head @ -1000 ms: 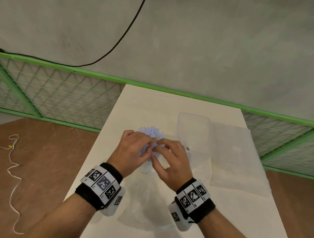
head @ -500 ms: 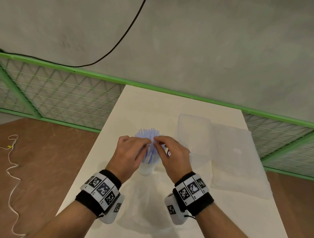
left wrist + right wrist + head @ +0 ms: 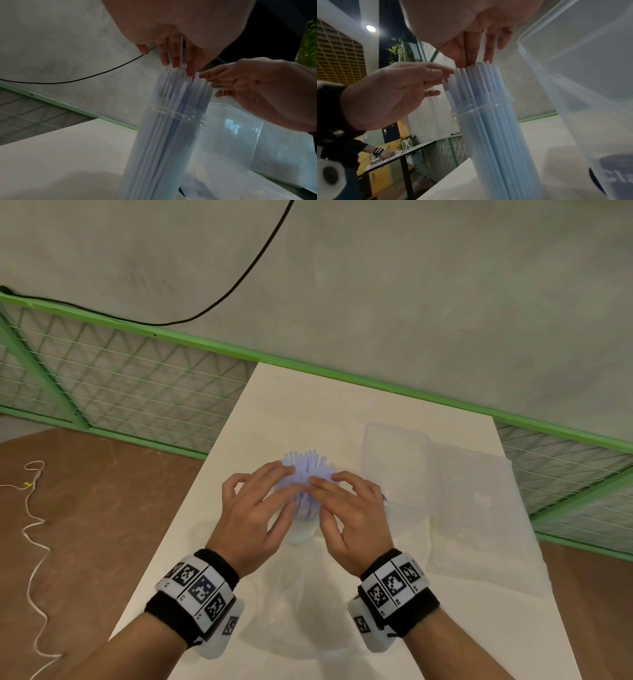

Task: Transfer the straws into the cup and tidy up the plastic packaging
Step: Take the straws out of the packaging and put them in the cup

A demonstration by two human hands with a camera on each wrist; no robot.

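Observation:
A bundle of pale blue straws [image 3: 310,465] stands upright in a tall clear cup [image 3: 303,529] at the middle of the white table [image 3: 308,405]. My left hand [image 3: 274,484] and right hand [image 3: 337,491] meet above the cup, straight fingers resting on the straw tops. In the left wrist view my left fingertips [image 3: 173,59] touch the straw ends [image 3: 178,83]. In the right wrist view my right fingertips [image 3: 471,56] touch the straws [image 3: 479,83] above the cup's rim [image 3: 488,108]. Crumpled clear plastic packaging [image 3: 294,611] lies flat between my wrists.
A clear plastic box [image 3: 397,460] stands just right of the cup, very near my right hand. A large clear plastic bag [image 3: 479,525] lies beyond it at the table's right edge. A green mesh fence [image 3: 120,378] runs behind the table.
Both hands have risen slightly and their fingers have straightened, going from pinching at the straws to lying flat on the tops. The straws have fanned out a little.

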